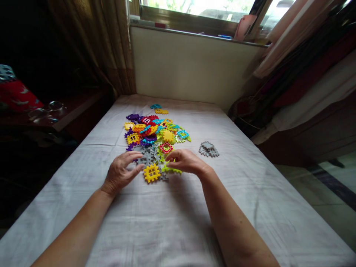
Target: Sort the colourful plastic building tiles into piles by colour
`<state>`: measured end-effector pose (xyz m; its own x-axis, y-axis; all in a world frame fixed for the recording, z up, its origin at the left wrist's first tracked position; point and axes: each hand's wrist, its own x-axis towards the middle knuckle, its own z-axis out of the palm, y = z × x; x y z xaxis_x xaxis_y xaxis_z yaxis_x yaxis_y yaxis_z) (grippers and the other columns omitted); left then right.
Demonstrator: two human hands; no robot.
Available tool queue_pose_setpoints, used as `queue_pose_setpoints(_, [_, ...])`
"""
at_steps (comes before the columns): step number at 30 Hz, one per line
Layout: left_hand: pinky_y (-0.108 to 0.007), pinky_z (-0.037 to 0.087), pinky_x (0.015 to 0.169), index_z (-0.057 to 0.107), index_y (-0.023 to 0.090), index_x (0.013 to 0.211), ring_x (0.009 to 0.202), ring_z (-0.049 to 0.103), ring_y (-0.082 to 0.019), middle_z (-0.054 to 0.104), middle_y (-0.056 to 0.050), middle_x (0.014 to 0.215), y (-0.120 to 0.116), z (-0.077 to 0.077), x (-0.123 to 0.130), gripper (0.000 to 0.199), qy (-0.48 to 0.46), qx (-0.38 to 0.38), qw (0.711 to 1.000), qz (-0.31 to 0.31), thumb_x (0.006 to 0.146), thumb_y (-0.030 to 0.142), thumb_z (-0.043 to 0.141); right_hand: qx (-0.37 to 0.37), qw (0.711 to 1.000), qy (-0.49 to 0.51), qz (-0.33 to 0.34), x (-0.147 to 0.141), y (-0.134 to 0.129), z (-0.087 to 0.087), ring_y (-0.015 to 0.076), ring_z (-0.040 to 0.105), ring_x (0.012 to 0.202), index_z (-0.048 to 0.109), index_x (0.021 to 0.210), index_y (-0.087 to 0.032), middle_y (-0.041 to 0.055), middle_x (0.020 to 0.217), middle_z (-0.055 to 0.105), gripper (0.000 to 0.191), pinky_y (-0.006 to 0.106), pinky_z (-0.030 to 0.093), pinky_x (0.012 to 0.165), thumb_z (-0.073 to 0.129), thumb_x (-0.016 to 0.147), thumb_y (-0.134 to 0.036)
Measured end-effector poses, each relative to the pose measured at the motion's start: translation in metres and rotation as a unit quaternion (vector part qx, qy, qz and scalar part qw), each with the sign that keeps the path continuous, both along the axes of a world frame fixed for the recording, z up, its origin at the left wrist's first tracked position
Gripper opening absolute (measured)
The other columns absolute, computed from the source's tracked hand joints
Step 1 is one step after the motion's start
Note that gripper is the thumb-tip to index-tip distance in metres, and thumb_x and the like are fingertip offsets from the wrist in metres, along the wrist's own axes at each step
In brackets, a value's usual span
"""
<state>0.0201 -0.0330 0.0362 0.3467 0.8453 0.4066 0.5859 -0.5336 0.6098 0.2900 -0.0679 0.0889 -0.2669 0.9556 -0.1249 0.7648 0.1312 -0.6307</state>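
A heap of colourful plastic interlocking building tiles (168, 136) lies on the white sheet in front of me. My left hand (122, 171) is at the heap's near left, thumb and fingers apart around the edge of a grey window-frame tile (144, 160). Just right of its thumb is a yellow window-frame tile (151, 173). Over the near right side, my right hand (182, 160) reaches in with bent fingers, a gap showing between thumb and forefinger. Beneath it lies a lime-green tile (172, 170), partly covered. A red-and-white frame tile (166, 148) sits just beyond these fingers.
A small stack of grey tiles (208, 149) lies apart on the right. At the far end are a blue tile (155, 106) and a yellow tile (161, 111). Eyeglasses (47, 111) rest on a dark side table at left. A wall with a window sill (194, 32) stands behind.
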Motion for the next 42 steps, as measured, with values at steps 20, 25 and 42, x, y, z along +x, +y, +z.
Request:
queue_pose_setpoints(20, [-0.061,0.017,0.118,0.071,0.030,0.112,0.141,0.039,-0.036,0.051,-0.009,0.149,-0.001,0.002,-0.021,0.043,0.184,0.053,0.974,-0.123,0.073,0.047,0.071,0.047,0.965,-0.247,0.071,-0.035,-0.016,0.010,0.0217,0.065,0.096,0.071,0.101,-0.022,0.0084,0.109,0.069,0.022,0.027,0.046,0.074,0.066,0.083,-0.034])
queue_pose_setpoints(25, [-0.062,0.021,0.117,0.072,0.030,0.108,0.139,0.043,-0.036,0.052,-0.009,0.148,0.001,0.003,-0.028,0.042,0.197,0.041,0.973,-0.115,0.073,0.053,0.069,0.039,0.977,-0.208,-0.034,0.008,-0.007,0.013,0.0171,0.064,0.090,0.073,0.099,-0.025,0.0042,0.106,0.071,0.023,0.024,0.042,0.073,0.065,0.084,-0.040])
queue_pose_setpoints(42, [-0.063,0.021,0.117,0.067,0.029,0.106,0.146,0.031,-0.036,0.045,-0.008,0.152,-0.008,0.008,-0.028,0.036,0.272,0.023,0.956,-0.108,0.072,0.041,0.063,-0.123,0.871,-0.254,-0.402,0.141,-0.022,-0.003,0.0201,0.066,0.074,0.077,0.085,-0.022,0.0060,0.080,0.074,0.037,0.027,0.037,0.058,0.061,0.078,-0.055])
